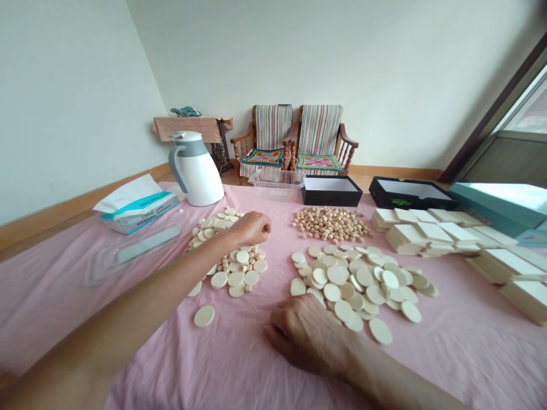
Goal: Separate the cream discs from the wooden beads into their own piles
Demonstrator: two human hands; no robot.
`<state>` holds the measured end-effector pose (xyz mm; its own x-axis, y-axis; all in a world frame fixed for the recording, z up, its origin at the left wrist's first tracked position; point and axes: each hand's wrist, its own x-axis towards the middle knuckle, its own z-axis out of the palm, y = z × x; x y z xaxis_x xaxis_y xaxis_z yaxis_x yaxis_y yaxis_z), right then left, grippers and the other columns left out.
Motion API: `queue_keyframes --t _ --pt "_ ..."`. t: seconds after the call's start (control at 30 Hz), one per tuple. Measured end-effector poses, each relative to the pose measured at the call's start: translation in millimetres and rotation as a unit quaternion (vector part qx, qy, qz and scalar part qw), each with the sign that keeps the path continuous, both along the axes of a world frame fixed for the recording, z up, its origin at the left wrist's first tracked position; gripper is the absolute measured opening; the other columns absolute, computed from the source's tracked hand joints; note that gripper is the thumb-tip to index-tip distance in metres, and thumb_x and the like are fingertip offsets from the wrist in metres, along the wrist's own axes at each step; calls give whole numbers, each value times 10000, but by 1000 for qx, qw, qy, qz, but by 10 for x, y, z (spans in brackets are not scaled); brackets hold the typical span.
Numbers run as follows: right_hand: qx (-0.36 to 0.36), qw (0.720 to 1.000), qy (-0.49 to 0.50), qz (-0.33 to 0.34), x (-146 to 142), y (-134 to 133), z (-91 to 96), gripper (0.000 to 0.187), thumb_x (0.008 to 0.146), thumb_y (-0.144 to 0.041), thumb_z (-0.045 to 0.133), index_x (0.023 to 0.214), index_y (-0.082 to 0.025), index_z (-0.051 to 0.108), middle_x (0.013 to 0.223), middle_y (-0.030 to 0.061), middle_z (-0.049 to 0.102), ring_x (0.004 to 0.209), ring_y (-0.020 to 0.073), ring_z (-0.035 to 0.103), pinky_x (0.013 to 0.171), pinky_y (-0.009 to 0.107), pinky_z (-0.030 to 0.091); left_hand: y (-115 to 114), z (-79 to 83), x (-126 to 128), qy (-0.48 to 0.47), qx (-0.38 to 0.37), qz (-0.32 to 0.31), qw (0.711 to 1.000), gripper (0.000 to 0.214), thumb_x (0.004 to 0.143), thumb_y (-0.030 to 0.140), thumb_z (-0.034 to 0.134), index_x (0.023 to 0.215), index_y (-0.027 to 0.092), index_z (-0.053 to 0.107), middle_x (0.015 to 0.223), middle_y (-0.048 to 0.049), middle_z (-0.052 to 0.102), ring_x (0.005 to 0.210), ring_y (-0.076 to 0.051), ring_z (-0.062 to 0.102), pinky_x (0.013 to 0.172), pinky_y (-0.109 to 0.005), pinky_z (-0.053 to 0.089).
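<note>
My left hand (250, 229) hangs with curled fingers over a heap of cream discs (234, 269), and small round beads (225, 262) lie among them. It hides part of that heap, and I cannot tell whether it holds anything. My right hand (303, 333) rests low on the pink cloth (465, 353), touching the near edge of a larger spread of cream discs (354, 285). Its fingers are curled and hide what lies under them. One loose disc (204, 316) lies apart on the cloth. Farther off are a pile of tan beads (329, 224) and stacks of cream rectangular pieces (419, 238).
A white-and-grey jug (196, 171) and a tissue packet (139, 212) stand at the far left of the cloth. Along the back are a clear plastic tub (276, 185), black box parts (331, 192) and a teal box (499, 205). Two wooden armchairs (294, 139) stand beyond.
</note>
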<state>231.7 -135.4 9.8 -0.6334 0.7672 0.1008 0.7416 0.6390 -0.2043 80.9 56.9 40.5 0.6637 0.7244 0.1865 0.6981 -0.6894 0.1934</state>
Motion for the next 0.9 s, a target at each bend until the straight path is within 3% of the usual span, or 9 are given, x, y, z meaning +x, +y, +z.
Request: queue_keyframes --t 0.1,0.17,0.3,0.4,0.53,0.73,0.9 --pt "-8 1000 4 7 3 6 -1 343 920 -263 409 664 -163 614 664 41 678 550 120 563 545 272 299 -3 55 165 -129 46 23 990 257 718 101 543 913 143 705 910 -49 720 733 -140 643 683 -217 466" --pt "-6 1000 2 11 2 9 7 335 917 -256 409 667 -161 611 675 42 683 556 120 566 550 266 304 -18 94 188 -164 49 14 985 259 751 126 540 960 136 693 951 -53 712 747 -135 641 690 -216 468" --pt "3 1000 0 4 -1 17 13 327 912 -257 408 665 -168 602 668 33 680 534 116 553 537 269 291 -117 136 2 -71 -24 -55 996 196 731 108 545 833 147 708 810 -28 712 739 -136 635 681 -205 450" --pt "3 1000 0 3 -2 19 8 336 913 -259 407 660 -165 608 655 39 676 521 112 545 529 275 276 -249 120 -194 31 -81 -116 989 230 671 87 573 840 160 709 808 -15 708 706 -129 622 646 -196 431" --pt "-2 1000 1 -4 -8 14 6 338 905 -258 422 647 -162 617 641 43 676 507 108 537 518 283 256 -408 59 -309 81 -61 -123 987 208 665 65 551 779 170 690 774 -13 696 731 -145 617 666 -215 408" --pt "12 1000 4 0 -15 8 13 338 902 -256 427 642 -161 620 628 43 674 478 106 520 501 291 234 -392 18 -195 88 -22 -99 991 165 668 65 525 699 170 649 730 -18 679 690 -151 602 630 -228 393" --pt "0 1000 5 -7 -21 15 16 334 898 -264 431 650 -156 627 659 53 691 518 119 558 519 282 258 -209 -15 135 14 17 -75 997 194 666 58 527 743 168 667 761 -26 682 714 -156 610 653 -233 435"
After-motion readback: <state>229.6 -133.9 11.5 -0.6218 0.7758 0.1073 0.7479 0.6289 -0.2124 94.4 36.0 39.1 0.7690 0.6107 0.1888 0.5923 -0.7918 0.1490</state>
